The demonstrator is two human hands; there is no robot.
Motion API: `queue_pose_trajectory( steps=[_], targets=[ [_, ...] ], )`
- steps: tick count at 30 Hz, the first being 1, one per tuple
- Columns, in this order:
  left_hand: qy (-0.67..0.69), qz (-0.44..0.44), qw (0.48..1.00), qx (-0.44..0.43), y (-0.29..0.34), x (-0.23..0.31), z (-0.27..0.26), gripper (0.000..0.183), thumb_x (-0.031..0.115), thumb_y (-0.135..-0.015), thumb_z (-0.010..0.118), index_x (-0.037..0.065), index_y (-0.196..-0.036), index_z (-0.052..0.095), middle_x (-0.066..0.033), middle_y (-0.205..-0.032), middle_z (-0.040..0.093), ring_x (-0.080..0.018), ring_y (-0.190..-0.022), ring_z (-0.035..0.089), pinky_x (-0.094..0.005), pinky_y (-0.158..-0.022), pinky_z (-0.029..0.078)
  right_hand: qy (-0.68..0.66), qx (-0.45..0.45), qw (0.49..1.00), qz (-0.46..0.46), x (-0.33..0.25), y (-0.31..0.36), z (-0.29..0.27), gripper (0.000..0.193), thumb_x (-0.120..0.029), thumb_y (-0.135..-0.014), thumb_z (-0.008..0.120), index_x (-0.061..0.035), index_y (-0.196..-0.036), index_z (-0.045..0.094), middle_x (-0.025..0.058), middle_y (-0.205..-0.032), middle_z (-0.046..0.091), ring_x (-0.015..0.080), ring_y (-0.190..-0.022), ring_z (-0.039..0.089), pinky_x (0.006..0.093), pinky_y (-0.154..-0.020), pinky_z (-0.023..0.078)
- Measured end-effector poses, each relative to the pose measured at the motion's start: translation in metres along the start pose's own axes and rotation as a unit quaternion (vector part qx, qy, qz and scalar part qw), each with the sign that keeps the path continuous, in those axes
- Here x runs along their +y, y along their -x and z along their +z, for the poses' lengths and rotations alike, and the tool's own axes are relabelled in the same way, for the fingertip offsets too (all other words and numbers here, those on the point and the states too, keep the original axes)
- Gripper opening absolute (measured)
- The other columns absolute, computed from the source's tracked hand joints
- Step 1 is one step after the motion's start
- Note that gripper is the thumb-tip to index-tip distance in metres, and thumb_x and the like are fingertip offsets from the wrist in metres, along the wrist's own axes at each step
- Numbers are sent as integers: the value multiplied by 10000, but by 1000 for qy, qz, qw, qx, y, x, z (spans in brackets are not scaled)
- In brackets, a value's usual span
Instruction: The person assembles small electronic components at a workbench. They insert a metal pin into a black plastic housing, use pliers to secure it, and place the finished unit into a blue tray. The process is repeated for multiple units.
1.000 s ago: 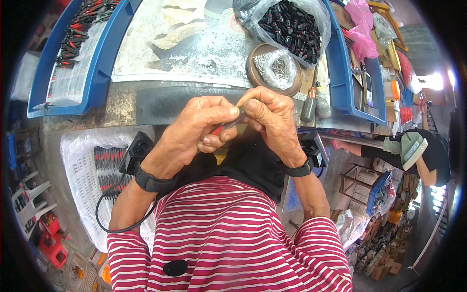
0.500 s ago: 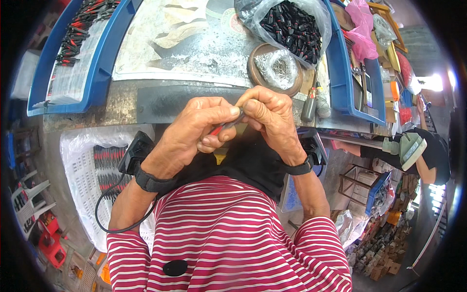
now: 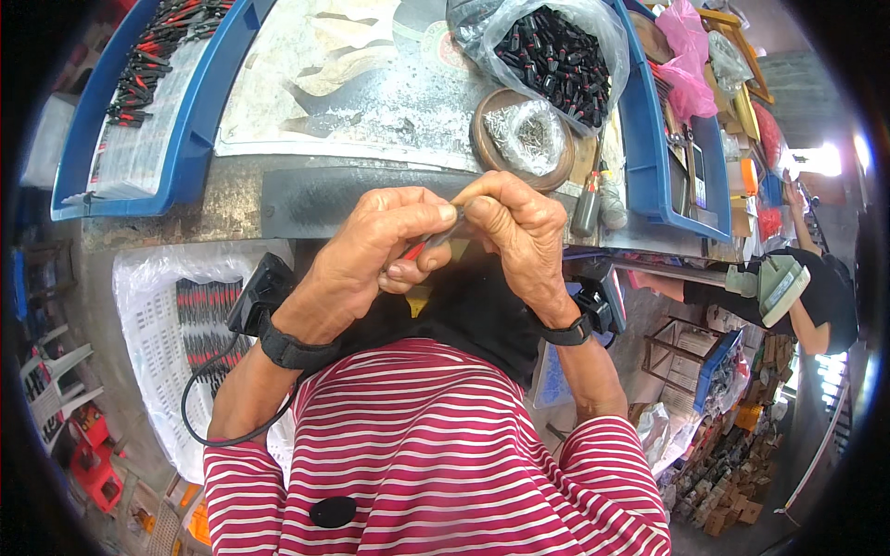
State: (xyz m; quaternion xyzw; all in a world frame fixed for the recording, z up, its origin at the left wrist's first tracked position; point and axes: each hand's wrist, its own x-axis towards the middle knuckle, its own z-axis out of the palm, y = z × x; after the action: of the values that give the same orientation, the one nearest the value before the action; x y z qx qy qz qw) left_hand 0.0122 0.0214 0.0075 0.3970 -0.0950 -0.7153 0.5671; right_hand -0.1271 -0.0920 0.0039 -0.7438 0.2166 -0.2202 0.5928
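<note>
We see both forearms rise from the lower edge, the left forearm [image 3: 246, 389] slanting inward and the right forearm [image 3: 595, 375] leaning in too, elbows bent. Our left hand [image 3: 371, 241] is closed, its thumb pointing right, lower fingers curled under. Our right hand [image 3: 521, 222] arches its index finger toward that thumb, its own thumb bent below (whether the tips touch, we cannot tell).
</note>
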Motion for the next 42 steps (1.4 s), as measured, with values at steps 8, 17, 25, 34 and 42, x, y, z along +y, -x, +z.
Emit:
queue_pose_trajectory(
  steps=[8,17,25,34,42],
  targets=[
    [-58,28,998,9,0,-1,2,193,215,-875,587,31,-869,528,-28,-621,512,-11,-415,316,-171,-355,185,-129,-19,990,59,7,1,-5,123,-113,-895,572,-15,-875,645,-23,-654,542,23,-535,432,164,-463,327],
    [-203,104,973,43,1,-7,8,147,145,-888,549,6,-902,505,5,-618,514,-39,-498,430,-177,-437,317,-152,-28,984,92,8,5,-10,114,-74,-892,571,2,-934,644,-4,-670,566,36,-562,505,166,-480,398],
    [-376,182,905,78,4,-12,15,121,17,-859,503,-34,-968,489,-49,-624,520,-97,-557,470,-256,-519,389,-180,-15,977,117,12,15,-12,138,-58,-883,580,24,-984,624,44,-706,608,75,-602,571,187,-520,467],
    [-459,268,841,106,2,-24,21,99,-20,-841,507,-40,-938,518,-92,-643,562,-128,-563,523,-270,-523,414,-232,16,966,113,14,25,-11,134,-56,-889,565,35,-975,615,67,-679,605,98,-590,566,203,-528,469],
    [-419,239,869,110,1,-22,23,82,-8,-843,509,-41,-915,533,-72,-630,553,-110,-562,511,-259,-519,409,-235,38,964,118,10,25,-7,134,-74,-896,559,32,-958,613,59,-658,595,84,-560,542,188,-500,444]
  ],
)
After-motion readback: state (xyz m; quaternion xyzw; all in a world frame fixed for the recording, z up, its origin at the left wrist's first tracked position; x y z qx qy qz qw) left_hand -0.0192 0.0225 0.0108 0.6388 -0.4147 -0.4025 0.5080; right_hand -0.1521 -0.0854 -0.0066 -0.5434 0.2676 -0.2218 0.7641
